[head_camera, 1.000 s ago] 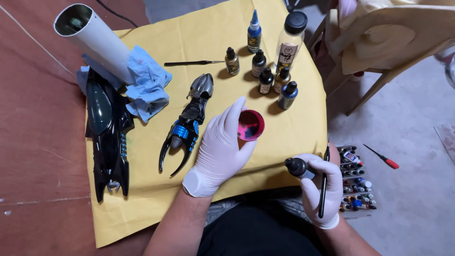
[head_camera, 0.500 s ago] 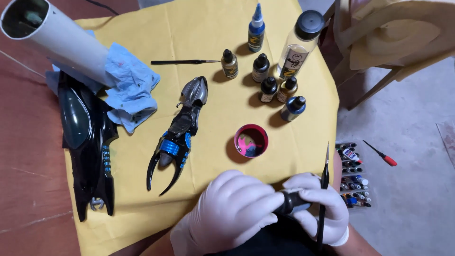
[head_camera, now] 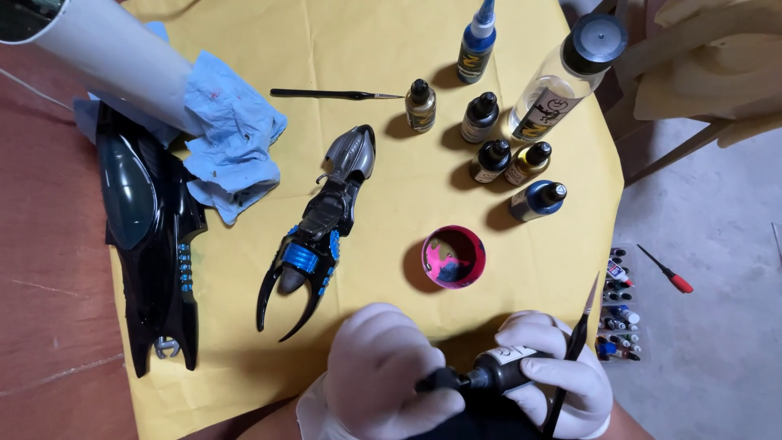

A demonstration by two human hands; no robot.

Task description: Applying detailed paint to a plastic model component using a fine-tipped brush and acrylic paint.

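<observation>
Both gloved hands have stayed at the near edge since half a second ago, though the view has pulled in closer on them. At the near edge of the yellow sheet [head_camera: 244, 269], the right hand [head_camera: 554, 379] is wrapped shut around a small dark paint bottle [head_camera: 497, 371] lying sideways, with a thin paintbrush [head_camera: 574, 350] pinned alongside, its tip pointing far. The left hand [head_camera: 387, 375] pinches the bottle's cap end with closed fingers. Just beyond sits the pink paint cup [head_camera: 454, 257], and left of it the clawed black and silver model part [head_camera: 314, 236]. Both wrists are cut off by the near edge, and the bottle's cap is mostly hidden under the fingers.
</observation>
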